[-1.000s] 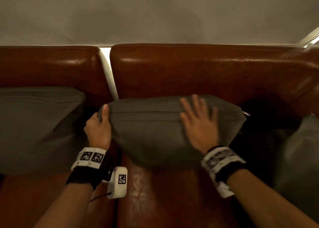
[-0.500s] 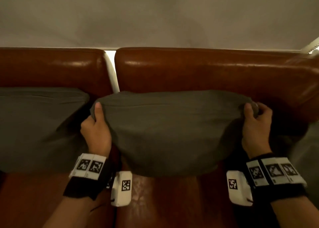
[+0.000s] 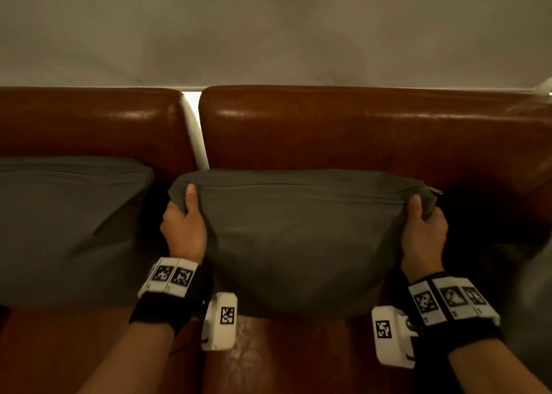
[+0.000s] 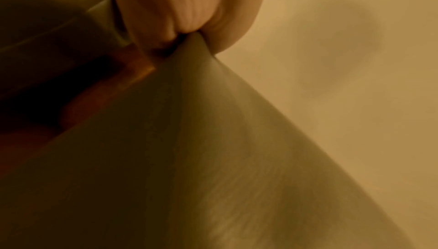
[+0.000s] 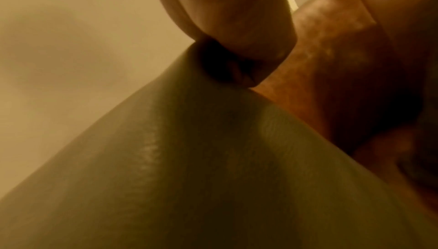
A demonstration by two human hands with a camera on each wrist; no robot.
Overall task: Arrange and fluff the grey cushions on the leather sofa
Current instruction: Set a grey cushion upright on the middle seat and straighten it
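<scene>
A grey cushion [image 3: 301,238] stands against the backrest of the brown leather sofa [image 3: 343,131], its seamed top edge up and a zip pull at its right corner. My left hand [image 3: 185,214] pinches its upper left corner, thumb on the front face. My right hand [image 3: 422,217] grips the upper right corner the same way. The left wrist view shows the fingers [image 4: 184,9] clamped on a fabric point of the cushion [image 4: 213,159]. The right wrist view shows the fingers [image 5: 237,19] closed on the other corner of the cushion [image 5: 201,168].
A second grey cushion [image 3: 65,229] leans against the left backrest section. Part of a third grey cushion [image 3: 534,298] shows at the right edge. A pale gap [image 3: 197,131] divides the two backrest sections. A plain wall [image 3: 268,29] rises behind the sofa.
My right hand went from lying flat on the cushion's front to gripping its upper right corner. The cushion was stretched wide between both hands, then settled slightly lower and narrower.
</scene>
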